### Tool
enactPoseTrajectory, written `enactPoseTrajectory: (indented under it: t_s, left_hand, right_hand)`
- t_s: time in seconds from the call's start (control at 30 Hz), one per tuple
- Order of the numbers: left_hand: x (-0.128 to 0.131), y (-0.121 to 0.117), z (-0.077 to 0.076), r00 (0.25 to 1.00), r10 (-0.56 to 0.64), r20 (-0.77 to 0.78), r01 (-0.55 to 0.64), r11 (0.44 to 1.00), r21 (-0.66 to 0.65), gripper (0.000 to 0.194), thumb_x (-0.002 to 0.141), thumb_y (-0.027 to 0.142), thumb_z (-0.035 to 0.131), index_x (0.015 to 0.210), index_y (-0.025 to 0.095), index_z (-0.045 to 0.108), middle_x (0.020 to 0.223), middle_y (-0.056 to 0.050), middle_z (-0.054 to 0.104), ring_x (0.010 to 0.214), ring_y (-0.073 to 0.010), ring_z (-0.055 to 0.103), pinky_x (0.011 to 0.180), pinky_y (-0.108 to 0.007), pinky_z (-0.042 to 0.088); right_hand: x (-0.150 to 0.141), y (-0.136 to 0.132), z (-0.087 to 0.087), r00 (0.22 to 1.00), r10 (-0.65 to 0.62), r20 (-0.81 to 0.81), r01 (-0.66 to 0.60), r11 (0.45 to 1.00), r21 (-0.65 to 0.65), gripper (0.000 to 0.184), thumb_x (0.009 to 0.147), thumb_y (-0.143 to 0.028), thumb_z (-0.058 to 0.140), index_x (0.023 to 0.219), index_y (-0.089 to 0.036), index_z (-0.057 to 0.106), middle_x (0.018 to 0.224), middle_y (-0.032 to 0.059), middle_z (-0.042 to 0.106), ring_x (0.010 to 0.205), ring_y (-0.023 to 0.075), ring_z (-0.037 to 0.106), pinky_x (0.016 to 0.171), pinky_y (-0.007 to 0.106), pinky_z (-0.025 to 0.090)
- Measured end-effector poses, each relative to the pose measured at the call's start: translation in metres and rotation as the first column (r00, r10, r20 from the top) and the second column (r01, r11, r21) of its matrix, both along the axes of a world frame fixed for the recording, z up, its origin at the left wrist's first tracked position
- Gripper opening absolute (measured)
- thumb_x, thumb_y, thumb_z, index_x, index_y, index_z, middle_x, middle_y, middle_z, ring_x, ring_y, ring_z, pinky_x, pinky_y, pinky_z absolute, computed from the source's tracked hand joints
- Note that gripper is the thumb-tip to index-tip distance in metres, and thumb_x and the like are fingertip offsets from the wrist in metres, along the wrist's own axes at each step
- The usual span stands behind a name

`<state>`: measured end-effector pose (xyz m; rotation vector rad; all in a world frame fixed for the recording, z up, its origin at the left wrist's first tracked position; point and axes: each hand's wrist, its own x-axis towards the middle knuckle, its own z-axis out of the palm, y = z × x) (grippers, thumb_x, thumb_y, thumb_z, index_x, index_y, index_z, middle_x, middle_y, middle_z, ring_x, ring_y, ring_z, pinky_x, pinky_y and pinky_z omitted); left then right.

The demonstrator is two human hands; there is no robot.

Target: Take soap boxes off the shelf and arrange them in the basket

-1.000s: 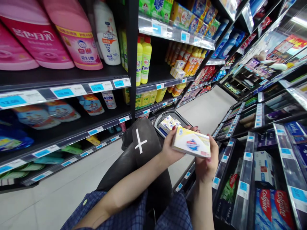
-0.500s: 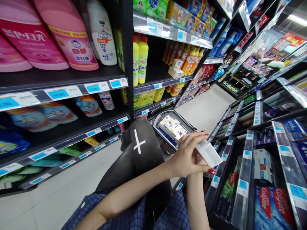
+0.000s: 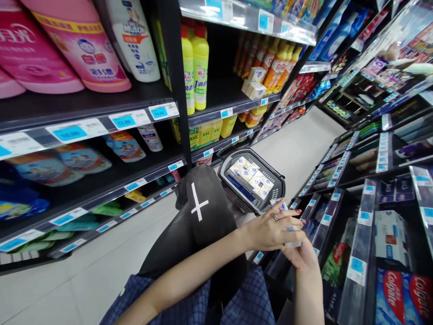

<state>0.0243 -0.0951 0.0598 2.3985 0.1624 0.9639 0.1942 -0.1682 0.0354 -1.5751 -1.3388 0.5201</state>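
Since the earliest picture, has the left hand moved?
Yes. Judged against the shelf holding the yellow bottles, the left hand has moved right and down in the view, and now reaches across to the right hand.

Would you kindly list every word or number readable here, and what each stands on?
"Muscle": white bottle
"彩漂": pink bottle
"1滴去": yellow bottles
"AXE": yellow packs
"Colgate": red-and-blue boxes, green box
"12.00": price tag
"10.00": tags either side
Too small, blurred or stylised to read surely: held box, boxes in basket, other print.
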Motion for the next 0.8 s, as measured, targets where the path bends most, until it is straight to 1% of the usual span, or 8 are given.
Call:
enactPoseTrajectory:
  t_s: [0.1,0.2,0.27,0.33,0.43,0.57,0.7,0.8]
  left_hand:
    - [0.0,0.016,-0.019,0.997,-0.015,-0.075,0.007,0.993,-0.115,0.046,0.083,0.021,0.062,0.128,0.027,0.055,0.145,-0.01,0.049,0.145,-0.0295,0.029,0.118,-0.057,0.017]
    - [-0.004,0.033,-0.043,0.937,0.083,-0.34,-0.178,0.949,-0.259,0.071,0.073,0.03,0.075,0.138,0.023,0.046,0.146,-0.015,0.046,0.141,-0.0363,0.032,0.117,-0.062,0.012]
    - [-0.007,0.04,-0.06,0.773,0.138,-0.619,-0.394,0.87,-0.297,0.065,0.075,0.031,0.074,0.134,0.015,0.049,0.134,-0.021,0.055,0.13,-0.039,0.046,0.112,-0.065,0.021]
    - [-0.007,0.044,-0.072,0.59,0.112,-0.799,-0.517,0.813,-0.268,0.046,0.078,0.025,0.071,0.12,0.011,0.059,0.117,-0.023,0.064,0.115,-0.0381,0.057,0.106,-0.064,0.03]
    - [-0.002,0.046,-0.081,0.516,0.027,-0.856,-0.471,0.844,-0.258,0.035,0.078,0.027,0.07,0.109,0.012,0.065,0.106,-0.019,0.07,0.106,-0.0354,0.062,0.102,-0.058,0.037]
    - [0.009,0.052,-0.08,0.479,-0.027,-0.878,-0.453,0.848,-0.273,0.047,0.083,0.033,0.065,0.123,0.009,0.06,0.115,-0.022,0.067,0.111,-0.0376,0.061,0.098,-0.054,0.044]
    - [0.018,0.061,-0.086,0.434,-0.116,-0.894,-0.441,0.838,-0.323,0.05,0.087,0.032,0.059,0.13,0.007,0.057,0.12,-0.024,0.064,0.116,-0.0391,0.058,0.104,-0.056,0.039]
    - [0.024,0.065,-0.094,0.392,-0.199,-0.898,-0.441,0.817,-0.373,0.058,0.087,0.039,0.057,0.136,0.008,0.053,0.123,-0.023,0.063,0.119,-0.0399,0.056,0.106,-0.056,0.037]
  right_hand:
    - [0.017,0.012,-0.023,0.903,-0.083,-0.422,-0.066,0.943,-0.326,0.039,0.086,-0.054,0.055,0.073,-0.02,0.068,0.076,0.01,0.073,0.064,0.0255,0.071,0.054,0.038,0.06]
    - [0.04,0.039,-0.05,0.743,-0.328,-0.583,0.02,0.882,-0.47,0.031,0.072,-0.048,0.072,0.082,-0.019,0.068,0.081,0.0091,0.074,0.071,0.0268,0.072,0.064,0.042,0.062]
    - [0.061,0.063,-0.068,0.665,-0.444,-0.6,0.105,0.852,-0.514,0.031,0.067,-0.039,0.076,0.088,-0.018,0.066,0.08,0.0071,0.073,0.073,0.0255,0.072,0.068,0.044,0.063]
    - [0.084,0.089,-0.087,0.637,-0.489,-0.596,0.143,0.835,-0.532,0.029,0.069,-0.035,0.076,0.09,-0.019,0.064,0.079,0.0061,0.072,0.077,0.0251,0.072,0.07,0.046,0.063]
    - [0.121,0.134,-0.116,0.65,-0.515,-0.559,0.161,0.813,-0.56,0.025,0.075,-0.033,0.071,0.094,-0.019,0.062,0.077,0.0055,0.071,0.08,0.0247,0.071,0.069,0.046,0.063]
    - [0.162,0.204,-0.151,0.735,-0.557,-0.386,0.226,0.739,-0.635,0.028,0.082,-0.03,0.062,0.107,-0.019,0.063,0.082,0.0058,0.072,0.075,0.0208,0.071,0.064,0.039,0.063]
    - [0.188,0.266,-0.184,0.9,-0.411,-0.146,0.216,0.711,-0.669,0.04,0.085,-0.025,0.055,0.122,-0.013,0.063,0.089,0.0092,0.072,0.067,0.0184,0.067,0.059,0.033,0.06]
    - [0.197,0.294,-0.21,0.941,-0.316,-0.119,0.148,0.702,-0.697,0.039,0.082,-0.021,0.057,0.119,-0.011,0.066,0.087,0.0093,0.072,0.062,0.0177,0.063,0.057,0.033,0.058]
